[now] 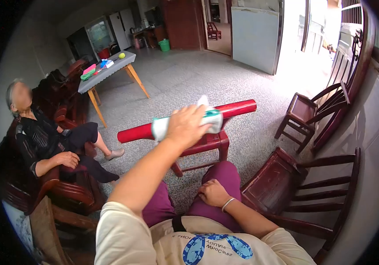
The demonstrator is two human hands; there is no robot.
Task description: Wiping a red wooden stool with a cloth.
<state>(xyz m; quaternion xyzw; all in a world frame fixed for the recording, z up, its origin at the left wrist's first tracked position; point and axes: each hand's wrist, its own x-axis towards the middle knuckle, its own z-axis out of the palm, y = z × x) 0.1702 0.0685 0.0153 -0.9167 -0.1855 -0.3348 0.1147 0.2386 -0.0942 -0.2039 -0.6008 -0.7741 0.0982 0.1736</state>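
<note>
My left hand (187,126) presses down on a white cloth (160,128) with green edging, fingers and thumb bent around it. The cloth wraps over the glossy red top rail (235,107) of a wooden chair, and both rail ends stick out bare. Below the rail shows the dark red chair seat (206,145); my arm and the cloth cover much of the chair back. My right hand (214,193) rests on my thigh with its fingers curled in, and no object shows in it. A pale bangle (227,204) circles that wrist.
At left a person (43,135) sits on a dark wooden seat. A cloth-covered table (113,73) bears a yellow-green ball (121,55) and folded cloths (88,72). Wooden chairs stand close on my right (272,182) and farther off (300,111). A green bucket (164,45) stands farther back.
</note>
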